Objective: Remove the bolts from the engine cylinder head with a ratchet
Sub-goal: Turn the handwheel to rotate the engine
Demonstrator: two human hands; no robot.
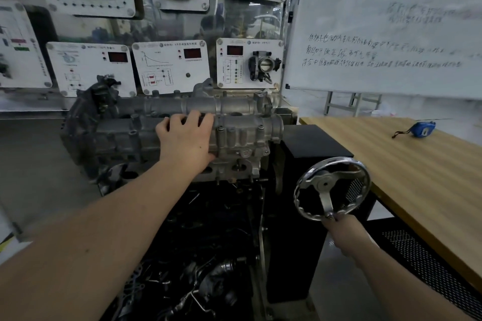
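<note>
Whiteboard [386, 23] stood behind and right of the cylinder head; training panels [169, 68] were directly behind it. Wooden table [417, 177] sat right of the head, a blue tape measure [423, 130] on its far part. Black stand [313, 154] was just right of the head, touching or nearly so.

Cylinder head [240, 128] was mounted on the stand, at mid-frame, long axis running left-right across the view. Small bolts [221, 128] stood upright along its near top edge; too small to count surely.

Handwheel [331, 188] was below and right of the head, on the stand's near side. Loose parts [214, 276] lay in the dark tray below the head.

Left hand [186, 139] rested on top of the head, palm down, fingers spread and reaching over the far edge, thumb on the near face; it pressed on the casting but held no separate thing. Right hand [339, 227] was curled round the knob at the handwheel's bottom rim, gripping it.

No ratchet in view. Judgement: positioning step, rotating the head via the wheel, bolts not yet touched. Key relation: bolts lay just right of the left hand, up and left from the right hand; left hand was far nearer. The right would have to let go and fetch a ratchet.
</note>
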